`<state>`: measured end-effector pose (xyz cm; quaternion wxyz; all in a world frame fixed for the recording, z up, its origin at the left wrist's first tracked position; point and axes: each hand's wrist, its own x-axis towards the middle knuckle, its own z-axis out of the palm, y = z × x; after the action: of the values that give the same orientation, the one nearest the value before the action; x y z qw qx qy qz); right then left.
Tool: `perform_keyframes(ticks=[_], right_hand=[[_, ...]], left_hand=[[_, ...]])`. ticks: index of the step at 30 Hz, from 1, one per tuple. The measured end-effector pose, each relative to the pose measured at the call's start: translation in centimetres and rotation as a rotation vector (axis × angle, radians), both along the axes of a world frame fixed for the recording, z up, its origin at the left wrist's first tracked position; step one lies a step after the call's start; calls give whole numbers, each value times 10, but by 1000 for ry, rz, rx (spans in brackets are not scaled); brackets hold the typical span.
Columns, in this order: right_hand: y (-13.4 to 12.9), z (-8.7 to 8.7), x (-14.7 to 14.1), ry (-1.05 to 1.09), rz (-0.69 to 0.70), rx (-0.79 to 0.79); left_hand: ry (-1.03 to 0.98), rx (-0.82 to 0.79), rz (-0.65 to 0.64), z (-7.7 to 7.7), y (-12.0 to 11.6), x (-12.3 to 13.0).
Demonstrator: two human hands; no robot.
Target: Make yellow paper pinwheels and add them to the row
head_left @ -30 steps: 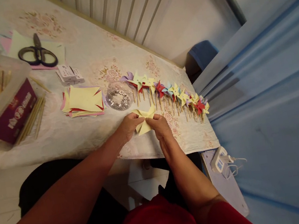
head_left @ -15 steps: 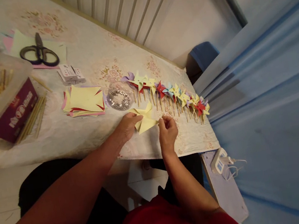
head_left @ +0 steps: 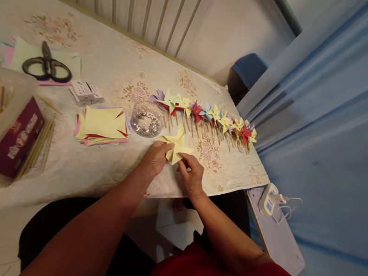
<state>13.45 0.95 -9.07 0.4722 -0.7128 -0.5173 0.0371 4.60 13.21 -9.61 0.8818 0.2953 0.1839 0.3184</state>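
Observation:
Between my hands is a yellow paper pinwheel [head_left: 179, 143] with cut, pointed blades, held above the table's front edge. My left hand [head_left: 157, 156] pinches it from the left, thumb on top. At its lower right blade, my right hand [head_left: 191, 169] has thumb and fingertips closed on the paper edge. Just behind the paper sits a clear round dish [head_left: 146, 120] of small shiny metal pieces. Left of that lies a stack of cut paper squares [head_left: 104, 123], yellow uppermost with red and pink below.
A row of finished pinwheels on sticks [head_left: 215, 116] runs along the right side. At left stand a plastic tub of sticks [head_left: 19, 83], loose sticks [head_left: 39, 148], black scissors [head_left: 48, 69] and small white boxes [head_left: 85, 92]. A power strip [head_left: 268, 200] rests below right.
My right hand has moved left and slightly down, from the pinwheel's right tip to its lower blade. My left hand keeps its hold. The view has shifted slightly.

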Motion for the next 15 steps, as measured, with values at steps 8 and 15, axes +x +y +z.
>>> perform_keyframes(ticks=[8, 15], right_hand=[[15, 18, -16, 678, -67, -42], [23, 26, -18, 764, -118, -29]], left_hand=[[-14, 78, -57, 6, -3, -5], [-11, 110, -91, 11, -6, -5]])
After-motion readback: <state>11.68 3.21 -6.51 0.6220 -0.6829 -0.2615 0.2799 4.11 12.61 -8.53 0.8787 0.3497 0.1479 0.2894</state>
